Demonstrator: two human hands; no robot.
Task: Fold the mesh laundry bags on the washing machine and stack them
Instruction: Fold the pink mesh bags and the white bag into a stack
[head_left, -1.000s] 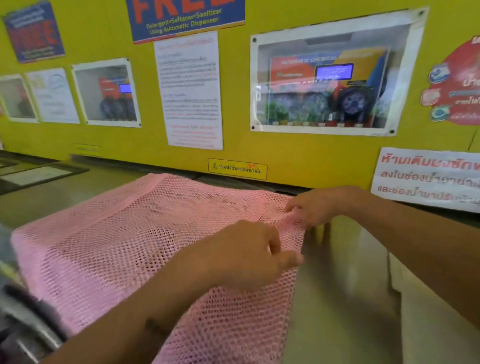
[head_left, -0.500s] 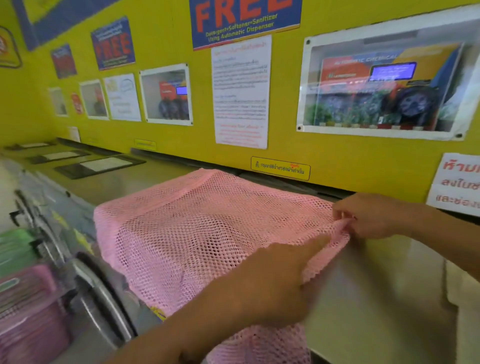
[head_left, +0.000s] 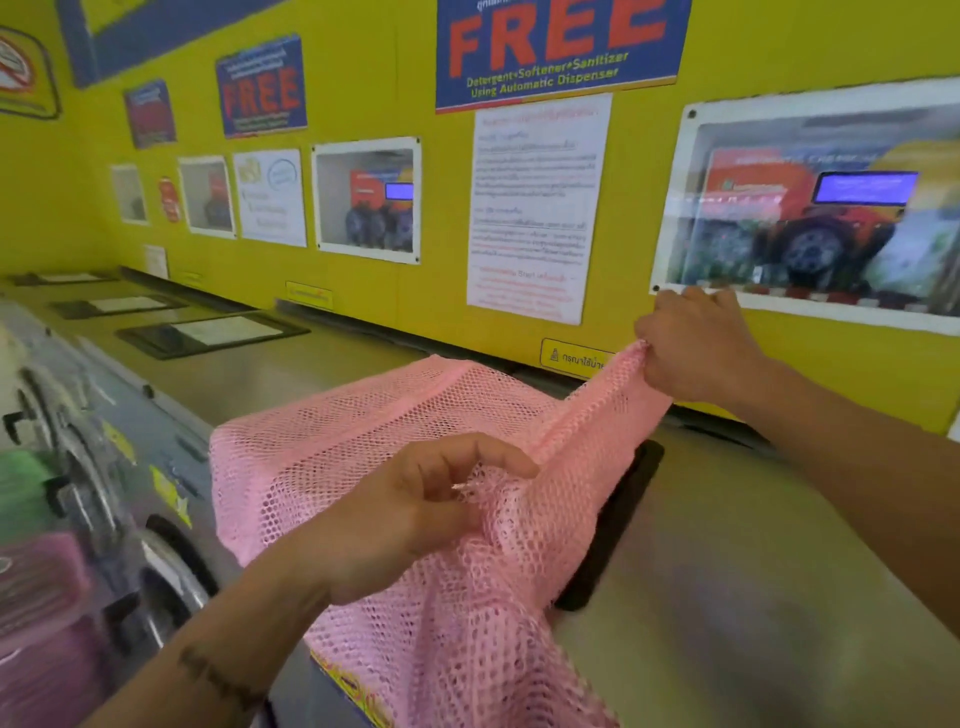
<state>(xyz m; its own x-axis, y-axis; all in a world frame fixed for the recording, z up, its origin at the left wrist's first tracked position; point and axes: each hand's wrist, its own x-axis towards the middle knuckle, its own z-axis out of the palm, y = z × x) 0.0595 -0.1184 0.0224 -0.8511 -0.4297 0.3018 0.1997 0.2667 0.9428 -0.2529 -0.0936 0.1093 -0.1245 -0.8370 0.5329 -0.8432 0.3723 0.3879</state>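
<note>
A pink mesh laundry bag (head_left: 363, 447) lies spread over the top of a washing machine (head_left: 737, 571) and hangs down over its front edge. My right hand (head_left: 696, 348) grips the bag's far right corner and holds it raised off the machine, near the yellow wall. My left hand (head_left: 410, 514) pinches the bag's right edge closer to me, thumb and fingers curled into the mesh. The edge between both hands is bunched into a ridge.
A yellow wall (head_left: 415, 312) with posters and framed windows runs behind the machines. A black panel (head_left: 613, 519) shows on the machine top beside the bag. More machine tops stretch to the left, with a round door (head_left: 161, 571) below. Blurred pink and green things (head_left: 36, 597) sit at lower left.
My right hand has lifted the bag's far corner up and away from the machine top. My left hand closed on the right edge. The view swung left.
</note>
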